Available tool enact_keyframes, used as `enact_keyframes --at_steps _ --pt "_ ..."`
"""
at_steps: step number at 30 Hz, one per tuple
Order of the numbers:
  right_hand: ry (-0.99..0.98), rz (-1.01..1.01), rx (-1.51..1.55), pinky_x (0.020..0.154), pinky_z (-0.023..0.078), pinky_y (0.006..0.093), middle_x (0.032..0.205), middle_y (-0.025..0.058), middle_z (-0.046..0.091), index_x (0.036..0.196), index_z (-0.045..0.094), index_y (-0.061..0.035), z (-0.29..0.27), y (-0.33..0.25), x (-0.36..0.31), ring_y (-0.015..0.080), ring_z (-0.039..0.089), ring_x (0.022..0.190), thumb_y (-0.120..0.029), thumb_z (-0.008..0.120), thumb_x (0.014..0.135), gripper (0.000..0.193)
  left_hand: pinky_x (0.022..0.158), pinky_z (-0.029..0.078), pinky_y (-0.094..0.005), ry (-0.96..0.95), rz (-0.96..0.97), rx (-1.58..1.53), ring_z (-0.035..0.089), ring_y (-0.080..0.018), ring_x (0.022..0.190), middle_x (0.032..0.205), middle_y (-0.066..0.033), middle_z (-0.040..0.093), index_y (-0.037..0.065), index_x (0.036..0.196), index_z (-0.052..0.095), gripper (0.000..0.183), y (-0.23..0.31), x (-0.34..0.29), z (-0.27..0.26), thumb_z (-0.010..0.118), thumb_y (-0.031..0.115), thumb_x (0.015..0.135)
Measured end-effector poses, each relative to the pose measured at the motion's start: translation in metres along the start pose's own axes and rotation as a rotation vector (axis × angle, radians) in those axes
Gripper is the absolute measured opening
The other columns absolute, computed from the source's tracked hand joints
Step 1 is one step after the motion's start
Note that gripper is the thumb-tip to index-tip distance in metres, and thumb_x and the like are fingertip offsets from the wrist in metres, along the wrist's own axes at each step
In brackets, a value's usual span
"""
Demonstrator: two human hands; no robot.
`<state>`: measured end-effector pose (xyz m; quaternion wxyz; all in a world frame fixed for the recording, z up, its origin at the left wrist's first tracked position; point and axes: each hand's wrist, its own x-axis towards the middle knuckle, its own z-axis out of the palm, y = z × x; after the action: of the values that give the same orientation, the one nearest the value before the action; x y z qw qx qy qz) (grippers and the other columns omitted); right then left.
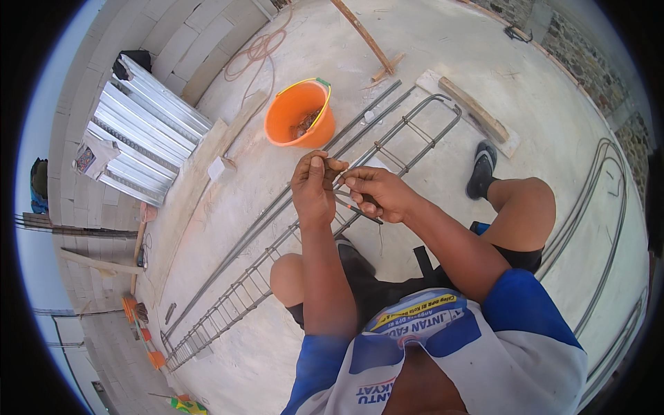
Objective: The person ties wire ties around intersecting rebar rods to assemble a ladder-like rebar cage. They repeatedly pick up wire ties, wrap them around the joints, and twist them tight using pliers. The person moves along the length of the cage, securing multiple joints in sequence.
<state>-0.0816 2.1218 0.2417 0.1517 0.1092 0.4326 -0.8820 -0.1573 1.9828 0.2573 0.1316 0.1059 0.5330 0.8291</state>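
My left hand (317, 181) and my right hand (377, 192) are close together in front of me, above a long rebar cage (254, 280). The left thumb and fingers are pinched; whatever lies between them is too small to make out. My right hand is closed too, its fingertips near the left ones. A slim dark-handled tool (366, 216) sticks out below the right fingers; its working end is hidden. The cage runs from the lower left to the upper right, with thin ties across its long bars.
An orange bucket (285, 117) with small dark pieces inside stands beyond my hands. Loose straight bars (235, 250) lie beside the cage. A wooden block (474, 109) rests on a board at the upper right. Metal sheets (142, 131) lean on the left wall; bent bars (579, 235) curve at right.
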Motion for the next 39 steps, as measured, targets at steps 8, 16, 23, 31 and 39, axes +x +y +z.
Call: enact_keyframes --at_steps 8,16,23,31,39 --pt "-0.049 -0.602 -0.645 0.056 0.044 0.0226 0.073 0.0033 0.057 0.098 0.065 0.0003 0.006 -0.013 -0.02 0.0071 0.054 0.064 -0.022 0.06 0.096 0.023 0.089 0.049 -0.0336 0.02 0.149 0.463 0.063 -0.02 0.094 0.094 -0.0134 0.067 -0.005 0.1 0.06 0.018 0.044 -0.018 0.01 0.053 0.012 0.099" --pt "-0.186 -0.549 -0.647 0.073 0.048 0.037 0.081 0.0131 0.066 0.097 0.067 -0.0011 0.022 -0.031 -0.042 0.0256 0.063 0.077 -0.027 0.057 0.09 0.028 0.097 0.048 -0.046 -0.231 0.217 0.162 0.063 -0.0272 0.097 0.089 -0.011 0.063 0.0 0.097 0.058 0.013 0.066 -0.024 0.027 0.056 0.013 0.097" --pt "-0.3 -0.258 0.117 0.044 0.029 0.0229 0.06 -0.002 0.044 0.1 0.064 -0.0007 0.003 -0.027 -0.033 0.0053 0.033 0.047 -0.024 0.055 0.099 0.025 0.09 0.052 -0.0455 -0.174 0.161 0.045 0.065 -0.0229 0.082 0.079 -0.0085 0.063 0.002 0.099 0.058 0.012 0.063 0.001 0.034 0.058 0.014 0.097" --pt "0.069 -0.343 -0.426 0.07 0.048 0.025 0.09 0.0048 0.065 0.115 0.064 0.0003 -0.009 -0.042 0.024 0.009 0.056 0.077 -0.021 0.052 0.099 0.029 0.083 0.055 -0.0379 0.059 -0.092 0.088 0.066 -0.0215 0.077 0.079 -0.0107 0.067 0.001 0.098 0.058 0.011 0.035 0.069 0.012 0.057 0.011 0.096" --pt "0.341 -0.232 -0.668 0.074 0.046 0.0256 0.088 0.0036 0.065 0.115 0.066 0.0009 -0.062 -0.065 0.065 0.0113 0.054 0.077 -0.017 0.054 0.096 0.029 0.087 0.052 -0.0342 -0.138 -0.428 0.226 0.066 -0.0231 0.095 0.095 -0.0161 0.069 -0.002 0.113 0.057 0.031 -0.007 0.145 -0.002 0.059 0.023 0.096"
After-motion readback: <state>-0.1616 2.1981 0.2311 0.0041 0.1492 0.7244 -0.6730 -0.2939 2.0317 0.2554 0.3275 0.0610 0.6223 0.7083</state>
